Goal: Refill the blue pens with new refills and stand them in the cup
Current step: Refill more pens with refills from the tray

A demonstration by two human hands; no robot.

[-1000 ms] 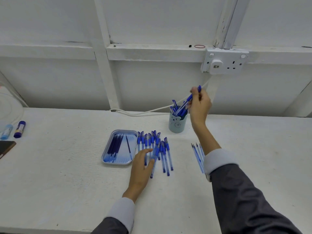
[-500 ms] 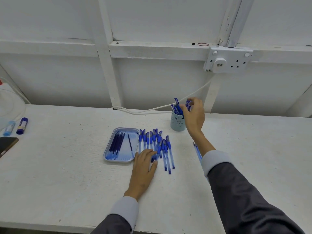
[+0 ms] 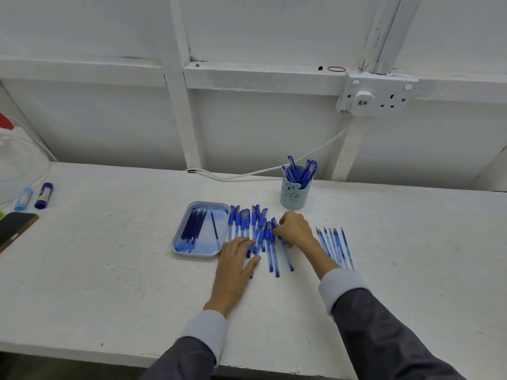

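Several capped blue pens [image 3: 248, 224] lie in a row on the white table. My right hand [image 3: 295, 229] rests on the row's right end, its fingers curled around one pen there. My left hand [image 3: 236, 260] lies flat on the table with its fingertips on the lower ends of the pens. A pale blue cup [image 3: 295, 197] with a bear face stands behind the row and holds several blue pens. To the left sits a blue tray [image 3: 201, 252] with several dark refills in it. Several used refills [image 3: 334, 246] lie right of my right wrist.
A white cable [image 3: 247, 172] runs along the wall to a socket [image 3: 377, 96]. At the far left lie two glue sticks [image 3: 34, 196], a phone [image 3: 15, 227] and a white container [image 3: 16, 160]. The table's front edge is near my sleeves.
My right hand dropped a pen into the cup, let go, and came down to the right end of the pen row. My left hand barely moved.
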